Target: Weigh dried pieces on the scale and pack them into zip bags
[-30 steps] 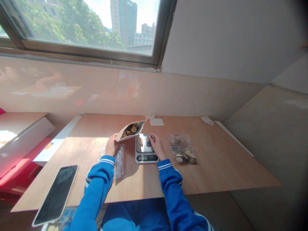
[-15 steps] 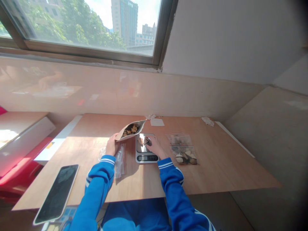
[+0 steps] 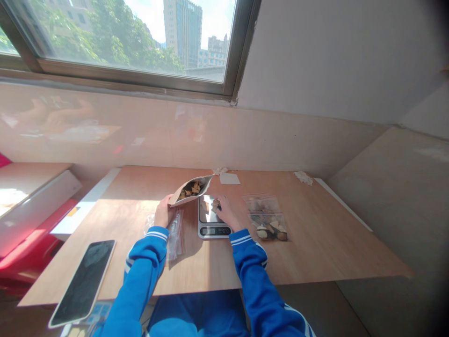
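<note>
My left hand (image 3: 163,211) is closed on the edge of an open pouch (image 3: 180,197), tilted with its mouth facing the right. Inside the pouch lie several dried brown pieces (image 3: 191,189), pale on some faces. A small kitchen scale (image 3: 206,217) with a metal plate and a dark display stands right of the pouch. Over its plate my right hand (image 3: 225,209) has its fingers bent round a dried brown piece (image 3: 215,204); the fingertips are partly hidden. Pale pieces beside the fingers blend into the bright sunlit plate.
Right of the scale lies a clear zip bag (image 3: 268,220) with dried pieces in it. Several empty clear bags (image 3: 175,238) lie below my left hand. A phone (image 3: 84,283) overhangs the table's front left edge. White paper (image 3: 229,179) and crumpled tissue (image 3: 303,177) lie toward the back.
My right hand has shifted slightly over the scale plate, and the piece at its fingers has turned. The left hand and the pouch have stayed in place.
</note>
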`<state>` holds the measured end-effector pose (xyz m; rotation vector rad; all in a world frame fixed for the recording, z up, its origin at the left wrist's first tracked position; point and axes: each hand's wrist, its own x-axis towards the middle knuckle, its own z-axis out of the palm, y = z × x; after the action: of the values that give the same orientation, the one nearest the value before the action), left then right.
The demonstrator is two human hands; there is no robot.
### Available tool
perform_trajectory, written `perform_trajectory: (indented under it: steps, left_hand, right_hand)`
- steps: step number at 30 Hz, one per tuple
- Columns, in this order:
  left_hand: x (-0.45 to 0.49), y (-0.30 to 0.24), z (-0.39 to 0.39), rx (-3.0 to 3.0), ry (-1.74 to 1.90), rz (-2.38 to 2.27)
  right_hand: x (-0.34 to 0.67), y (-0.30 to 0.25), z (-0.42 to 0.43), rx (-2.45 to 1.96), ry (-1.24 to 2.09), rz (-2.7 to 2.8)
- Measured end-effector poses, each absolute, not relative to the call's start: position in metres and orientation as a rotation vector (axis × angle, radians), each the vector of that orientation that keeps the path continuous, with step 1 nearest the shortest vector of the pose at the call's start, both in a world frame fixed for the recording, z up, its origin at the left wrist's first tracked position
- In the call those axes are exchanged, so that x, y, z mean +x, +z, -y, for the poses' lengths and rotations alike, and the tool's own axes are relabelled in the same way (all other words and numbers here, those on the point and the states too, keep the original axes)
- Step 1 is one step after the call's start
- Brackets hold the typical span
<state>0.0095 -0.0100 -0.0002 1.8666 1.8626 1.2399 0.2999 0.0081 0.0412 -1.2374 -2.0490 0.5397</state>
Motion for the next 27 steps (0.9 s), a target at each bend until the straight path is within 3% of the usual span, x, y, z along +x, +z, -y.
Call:
perform_trajectory:
  steps: [11,18,27]
  left_hand:
    - [0.009,-0.001,0.008,1.82,1.226,-1.87]
    - [0.009,0.0,0.009,1.831,1.216,-1.879]
    - [0.011,0.005,0.011,1.83,1.236,-1.871]
  right_hand:
    - [0.301,0.053,-0.005,-1.208,0.471,1.8]
    - [0.303,0.033,-0.017,-1.371,0.636,1.531]
    - [0.306,0.04,-0.014,-1.515,0.477,1.679]
